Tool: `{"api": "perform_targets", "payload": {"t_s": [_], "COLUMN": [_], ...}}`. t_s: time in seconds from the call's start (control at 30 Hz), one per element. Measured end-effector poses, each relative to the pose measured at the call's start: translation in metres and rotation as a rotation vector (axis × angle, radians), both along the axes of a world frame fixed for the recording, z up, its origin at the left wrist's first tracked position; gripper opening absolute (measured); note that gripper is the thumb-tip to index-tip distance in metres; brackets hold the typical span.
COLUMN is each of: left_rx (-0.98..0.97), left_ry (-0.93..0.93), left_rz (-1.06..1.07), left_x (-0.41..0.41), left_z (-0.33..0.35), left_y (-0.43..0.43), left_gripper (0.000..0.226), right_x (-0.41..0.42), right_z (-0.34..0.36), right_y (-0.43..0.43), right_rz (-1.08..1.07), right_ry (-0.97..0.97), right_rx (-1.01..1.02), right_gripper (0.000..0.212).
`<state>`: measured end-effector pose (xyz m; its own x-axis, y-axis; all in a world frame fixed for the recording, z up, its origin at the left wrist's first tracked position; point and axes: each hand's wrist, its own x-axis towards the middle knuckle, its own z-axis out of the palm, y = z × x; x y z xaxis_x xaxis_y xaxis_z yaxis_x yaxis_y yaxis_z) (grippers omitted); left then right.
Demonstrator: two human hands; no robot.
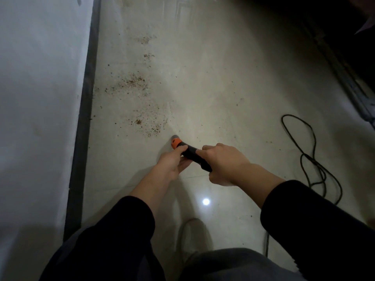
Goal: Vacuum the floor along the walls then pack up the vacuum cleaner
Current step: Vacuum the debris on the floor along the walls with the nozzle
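**Grip on the vacuum tube (191, 154) beside the wall (40, 98)**

We hold the black tube low over the pale floor (223, 88), near the middle of our view. Its orange collar (175, 142) points toward 11 o'clock and its grey tip sits at or just above the floor; we cannot tell if it touches. Our left hand (171, 166) pinches the tube just behind the collar, its fingers (181, 149) curled over the top. Our right hand (223, 165) wraps the tube's rear part at 3 o'clock of the left, with its fingers (207, 148) folded round it.

Brown crumbs (140, 118) lie scattered from just past the tip toward 11 and 12 o'clock. A dark baseboard (85, 118) runs along the wall at 9 o'clock. A black cord (310, 157) loops on the floor at 3 o'clock, well apart from the tube. A pale shoe (192, 234) stands at 6 o'clock.
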<state>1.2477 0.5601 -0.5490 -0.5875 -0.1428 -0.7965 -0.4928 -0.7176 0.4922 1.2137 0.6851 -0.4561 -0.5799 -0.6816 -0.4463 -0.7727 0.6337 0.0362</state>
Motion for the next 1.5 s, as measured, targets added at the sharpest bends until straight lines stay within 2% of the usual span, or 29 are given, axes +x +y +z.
{"api": "perform_targets", "payload": {"t_s": [0.2, 0.67, 1.0, 1.17, 1.5], "left_rx": [0.022, -0.010, 0.008, 0.036, 0.047], "left_ry": [0.026, 0.040, 0.029, 0.027, 0.023], "left_rz": [0.011, 0.106, 0.131, 0.141, 0.177], "left_x": [-0.022, -0.041, -0.027, -0.019, 0.002], "left_z": [-0.008, -0.017, -0.013, -0.011, -0.008], "left_y": [0.001, -0.009, -0.025, -0.030, -0.041], "left_gripper": [0.023, 0.036, 0.010, 0.011, 0.021], "right_x": [-0.015, -0.039, -0.031, -0.023, -0.008], "right_z": [-0.003, -0.007, -0.003, -0.004, -0.005], "right_y": [0.000, -0.015, -0.033, -0.036, -0.046], "right_rz": [0.001, 0.050, 0.117, 0.140, 0.193], "right_ry": [0.032, 0.037, 0.022, 0.022, 0.019], "right_rx": [0.020, 0.055, 0.055, 0.065, 0.051], "right_gripper": [0.038, 0.041, 0.044, 0.038, 0.043]}}
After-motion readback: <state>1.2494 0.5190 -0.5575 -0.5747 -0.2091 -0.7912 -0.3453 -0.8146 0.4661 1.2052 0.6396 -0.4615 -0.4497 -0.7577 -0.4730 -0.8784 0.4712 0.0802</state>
